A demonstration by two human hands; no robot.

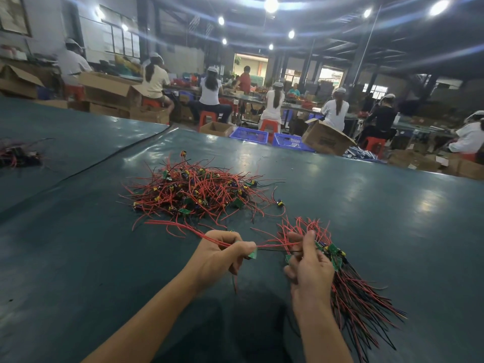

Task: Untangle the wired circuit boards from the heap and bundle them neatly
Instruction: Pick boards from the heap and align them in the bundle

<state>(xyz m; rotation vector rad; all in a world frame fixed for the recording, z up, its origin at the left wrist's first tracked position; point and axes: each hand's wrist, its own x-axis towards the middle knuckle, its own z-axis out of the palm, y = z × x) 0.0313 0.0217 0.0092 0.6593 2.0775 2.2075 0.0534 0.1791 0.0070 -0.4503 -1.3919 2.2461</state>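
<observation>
A tangled heap of small green circuit boards with red and black wires (195, 193) lies on the dark green table (78, 258), just beyond my hands. My left hand (222, 254) pinches one wired board (252, 254), whose red wires trail left toward the heap. My right hand (310, 265) grips a gathered bundle of boards (334, 255); the bundle's red and black wires (364, 307) fan out to the lower right, and shorter red leads stick up above the fingers. A wire runs between the two hands.
A second small pile of wired parts (18, 154) sits at the table's far left. A dark cable (117, 153) crosses the table seam. Beyond the far edge are cardboard boxes (326, 138), blue crates (248, 134) and seated workers.
</observation>
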